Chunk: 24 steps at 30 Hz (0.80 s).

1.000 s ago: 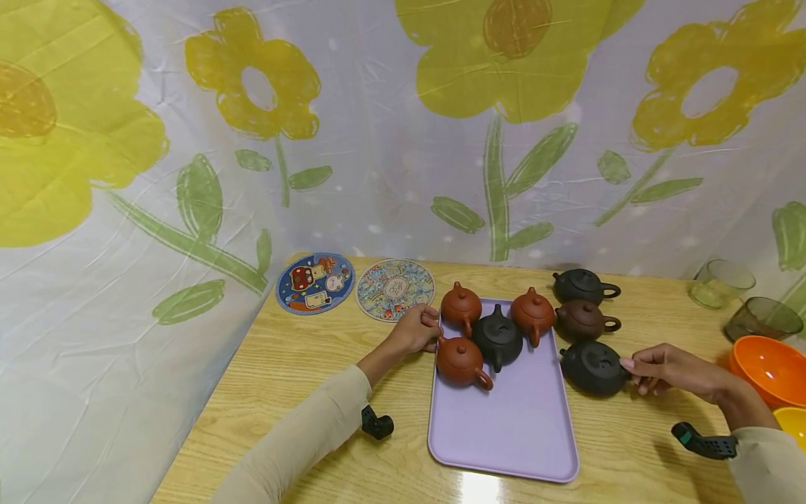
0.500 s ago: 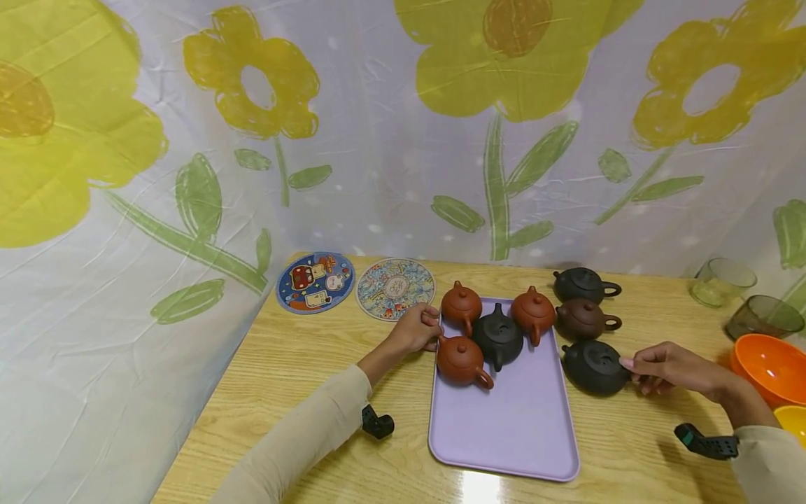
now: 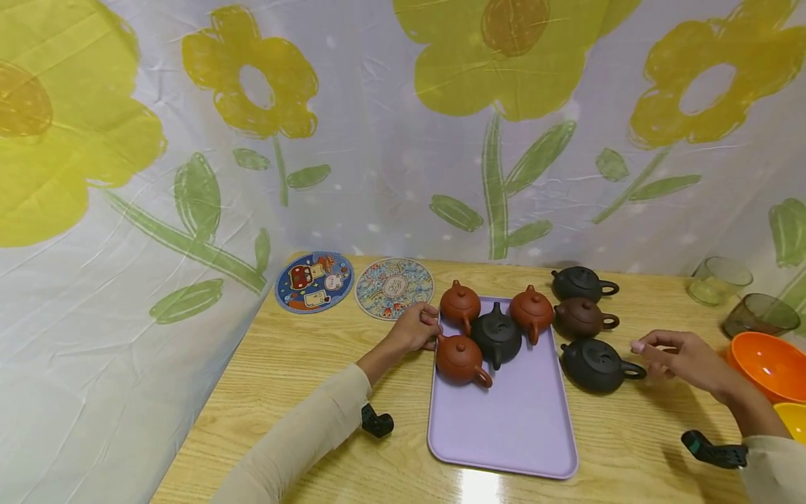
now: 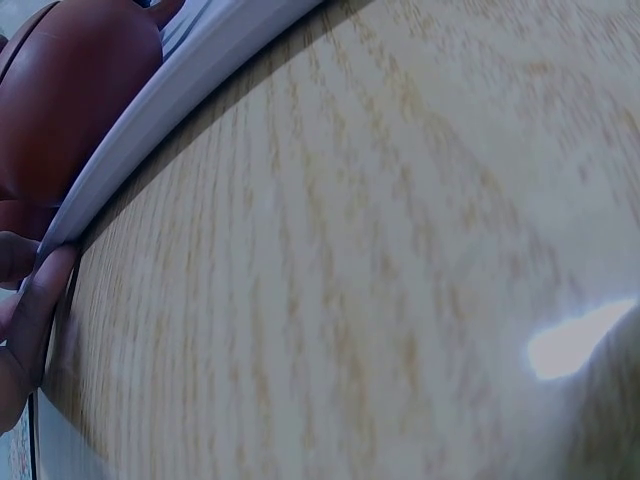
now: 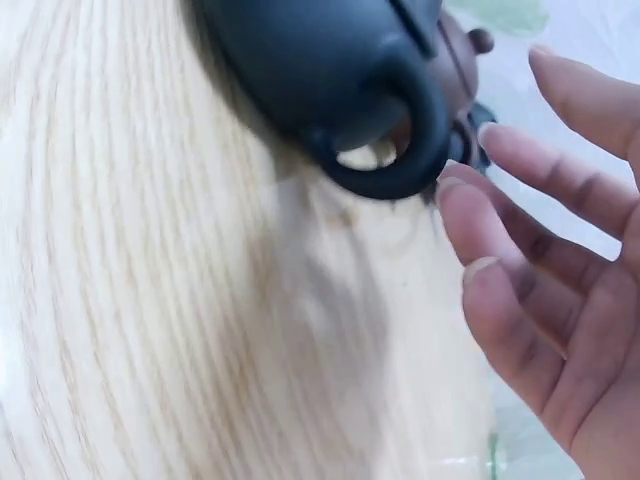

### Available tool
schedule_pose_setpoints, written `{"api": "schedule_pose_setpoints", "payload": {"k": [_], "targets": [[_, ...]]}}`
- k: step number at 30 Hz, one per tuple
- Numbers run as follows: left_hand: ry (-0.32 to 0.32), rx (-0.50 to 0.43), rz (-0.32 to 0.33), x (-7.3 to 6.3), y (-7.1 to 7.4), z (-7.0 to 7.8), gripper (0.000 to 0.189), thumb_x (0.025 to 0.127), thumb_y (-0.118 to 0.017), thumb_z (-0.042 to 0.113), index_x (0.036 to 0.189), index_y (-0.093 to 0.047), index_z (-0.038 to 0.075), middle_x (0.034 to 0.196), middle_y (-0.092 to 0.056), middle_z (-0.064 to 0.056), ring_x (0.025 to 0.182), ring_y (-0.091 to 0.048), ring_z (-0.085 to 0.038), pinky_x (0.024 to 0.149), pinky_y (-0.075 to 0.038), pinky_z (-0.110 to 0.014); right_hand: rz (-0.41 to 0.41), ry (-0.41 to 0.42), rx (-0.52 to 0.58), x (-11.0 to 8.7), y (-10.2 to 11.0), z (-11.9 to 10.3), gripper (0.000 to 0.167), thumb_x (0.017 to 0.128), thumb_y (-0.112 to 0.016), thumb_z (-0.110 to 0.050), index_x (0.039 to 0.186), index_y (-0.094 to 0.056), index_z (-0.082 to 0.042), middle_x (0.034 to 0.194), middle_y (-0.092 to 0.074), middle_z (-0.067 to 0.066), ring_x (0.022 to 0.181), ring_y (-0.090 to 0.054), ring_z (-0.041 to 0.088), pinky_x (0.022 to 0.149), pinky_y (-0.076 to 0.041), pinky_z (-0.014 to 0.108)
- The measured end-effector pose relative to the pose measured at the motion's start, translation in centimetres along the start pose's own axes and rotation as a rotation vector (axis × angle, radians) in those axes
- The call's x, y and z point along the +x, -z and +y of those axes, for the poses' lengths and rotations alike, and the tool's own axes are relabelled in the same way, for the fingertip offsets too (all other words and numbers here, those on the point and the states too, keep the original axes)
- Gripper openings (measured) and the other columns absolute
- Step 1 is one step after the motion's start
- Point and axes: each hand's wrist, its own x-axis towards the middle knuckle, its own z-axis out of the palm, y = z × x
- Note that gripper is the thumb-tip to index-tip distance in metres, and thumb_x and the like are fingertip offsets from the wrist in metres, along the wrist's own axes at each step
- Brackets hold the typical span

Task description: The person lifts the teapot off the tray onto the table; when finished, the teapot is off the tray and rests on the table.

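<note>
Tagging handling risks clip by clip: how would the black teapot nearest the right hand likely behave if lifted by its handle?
The black teapot looks like hard clay, so probably rigid and breakable. Its round body sits to one side of the handle, so it may tip spout-down. The lid appears separate and could slide if tilted.

pale curtain (image 3: 378, 175), yellow flowers (image 3: 264, 77) | wood-grain table (image 3: 290, 350) | white glare (image 3: 478, 486)

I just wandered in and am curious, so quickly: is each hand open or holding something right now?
Left hand: closed, pinching the rectangular lilac tray by its edge.
Right hand: open, holding nothing, beside the nearest round black teapot.
</note>
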Motion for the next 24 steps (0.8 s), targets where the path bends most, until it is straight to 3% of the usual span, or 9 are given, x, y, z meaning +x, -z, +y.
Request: {"api": "schedule_pose_setpoints", "payload": {"k": [5, 9, 13, 19, 24], "targets": [[-0.004, 0.009, -0.001, -0.1, 0.0, -0.1, 0.034, 0.089, -0.065, -0.004, 0.122, -0.056, -0.003, 0.099, -0.061, -0.014, 0.072, -0.065, -0.017, 0.061, -0.064, -0.032, 0.077, 0.073, -0.005, -0.5, -0.6, -1.4, 0.033, 0.106, -0.052, -0.026, 0.116, -0.065, 0.003, 0.094, -0.068, -0.002, 0.074, -0.066, 0.018, 0.062, -0.057, 0.029], [-0.005, 0.016, -0.002, -0.1, 0.1, 0.0, 0.034, 0.090, -0.065, -0.003, 0.122, -0.056, -0.003, 0.099, -0.061, -0.015, 0.072, -0.066, -0.017, 0.061, -0.064, -0.032, 0.076, 0.149, 0.051, -0.7, -2.0, -3.1, 0.025, 0.105, -0.054, -0.017, 0.113, -0.065, 0.003, 0.084, -0.065, 0.002, 0.071, -0.064, 0.020, 0.059, -0.055, 0.029], [-0.003, 0.016, -0.007, 0.0, 0.1, 0.0, 0.034, 0.090, -0.065, -0.002, 0.123, -0.056, -0.002, 0.101, -0.062, -0.015, 0.074, -0.067, -0.018, 0.061, -0.064, -0.032, 0.017, 0.183, 0.136, -0.8, -4.2, -5.1, 0.023, 0.105, -0.054, -0.017, 0.111, -0.065, 0.003, 0.077, -0.065, 0.007, 0.069, -0.063, 0.022, 0.058, -0.057, 0.031], [0.010, 0.001, -0.024, 0.1, 0.2, 0.0, 0.035, 0.090, -0.066, -0.002, 0.124, -0.055, -0.002, 0.103, -0.062, -0.015, 0.077, -0.068, -0.019, 0.063, -0.065, -0.033, -0.117, 0.190, 0.260, -0.4, -7.6, -7.7, 0.032, 0.105, -0.054, -0.021, 0.115, -0.061, 0.008, 0.085, -0.066, 0.014, 0.067, -0.062, 0.022, 0.057, -0.057, 0.036], [0.021, -0.010, -0.045, 0.2, 0.5, -0.1, 0.036, 0.091, -0.066, -0.002, 0.124, -0.055, -0.003, 0.104, -0.062, -0.016, 0.078, -0.068, -0.020, 0.065, -0.065, -0.034, -0.171, 0.146, 0.300, -0.1, -10.5, -9.3, 0.034, 0.103, -0.058, -0.026, 0.115, -0.062, 0.006, 0.092, -0.069, 0.019, 0.065, -0.062, 0.019, 0.056, -0.056, 0.034]]}}
